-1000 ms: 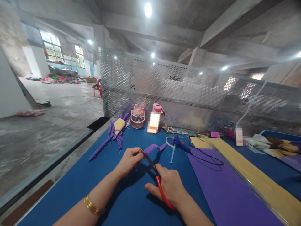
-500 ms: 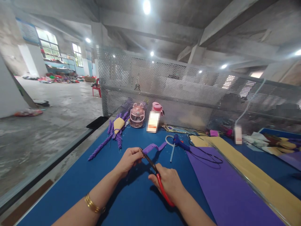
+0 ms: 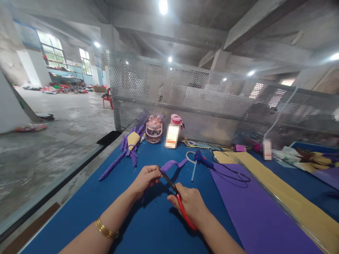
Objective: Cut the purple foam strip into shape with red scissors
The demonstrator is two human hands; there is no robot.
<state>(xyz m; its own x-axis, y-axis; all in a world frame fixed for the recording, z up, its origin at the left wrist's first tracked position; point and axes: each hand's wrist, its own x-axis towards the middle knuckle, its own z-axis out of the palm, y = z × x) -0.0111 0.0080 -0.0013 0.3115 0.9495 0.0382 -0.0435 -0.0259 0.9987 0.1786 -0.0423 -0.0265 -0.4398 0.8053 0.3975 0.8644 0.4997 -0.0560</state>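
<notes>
My left hand (image 3: 145,179) pinches one end of a curling purple foam strip (image 3: 172,164) just above the blue table (image 3: 79,211). My right hand (image 3: 191,204) is closed round the red handles of a pair of scissors (image 3: 176,199). The dark blades point up and left, and their tips meet the strip beside my left fingers. A gold bangle sits on my left wrist.
A purple foam sheet (image 3: 251,215) and a yellow sheet (image 3: 286,197) lie to the right. A blue glue gun (image 3: 202,160) with its cord rests behind them. Purple lavender-like stems (image 3: 124,155), a pink cup (image 3: 154,129) and a pink bottle (image 3: 173,135) stand before a perforated metal screen (image 3: 212,102).
My right hand has drawn its fingers in on the scissor handles and moved slightly towards the strip. The left hand keeps its hold in the same place.
</notes>
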